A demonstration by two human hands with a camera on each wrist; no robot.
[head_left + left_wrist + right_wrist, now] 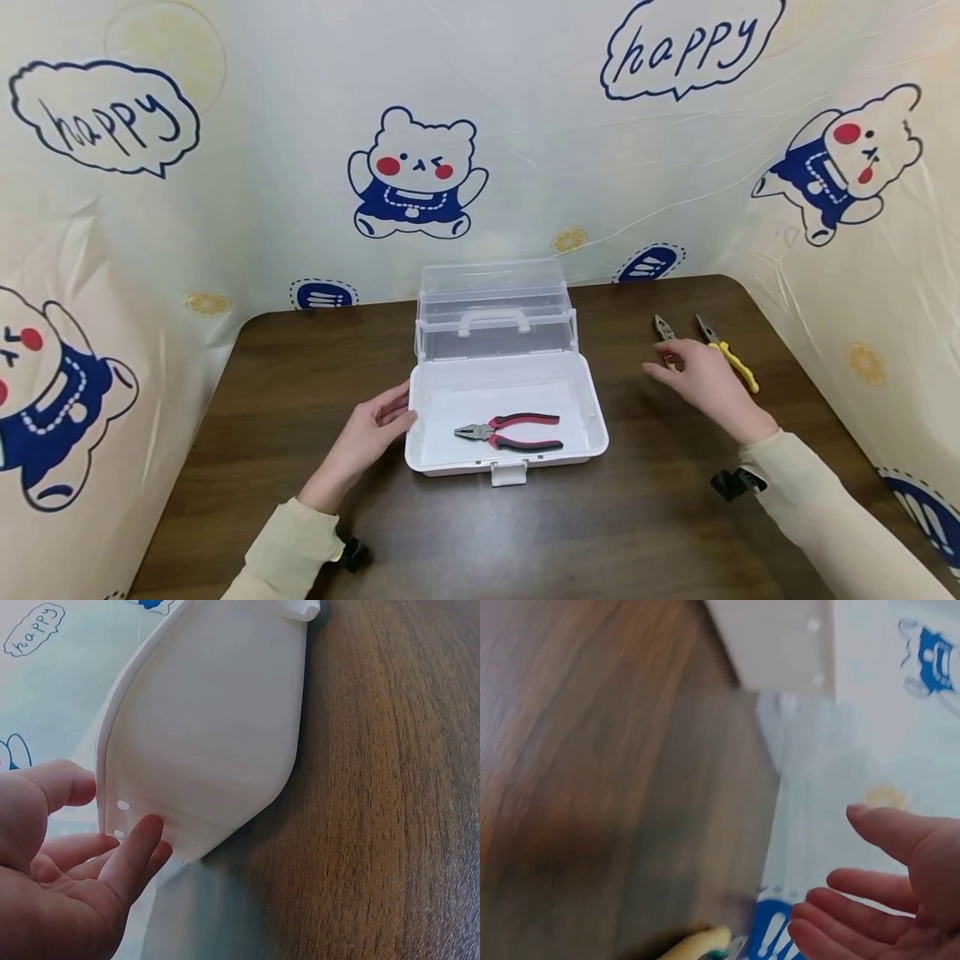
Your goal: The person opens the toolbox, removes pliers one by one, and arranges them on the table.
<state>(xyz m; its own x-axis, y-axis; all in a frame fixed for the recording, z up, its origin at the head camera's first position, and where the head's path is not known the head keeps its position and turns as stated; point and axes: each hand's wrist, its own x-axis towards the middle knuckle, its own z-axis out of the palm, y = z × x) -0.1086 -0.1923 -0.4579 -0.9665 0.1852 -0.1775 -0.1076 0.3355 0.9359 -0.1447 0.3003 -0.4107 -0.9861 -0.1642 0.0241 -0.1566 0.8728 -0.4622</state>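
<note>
A white plastic toolbox stands on the table with its clear lid raised. Inside it lie combination pliers with red and black handles. My left hand grips the box's left side, thumb at the rim and fingers against the outer wall. To the right, my right hand hovers with fingers spread and holds nothing. It partly covers a pair of pliers whose handle is mostly hidden. Beside it lie long-nose pliers with yellow handles.
The brown wooden table ends at a patterned cloth hung behind and at both sides. A latch sticks out at the box's front, and a white handle is on the lid.
</note>
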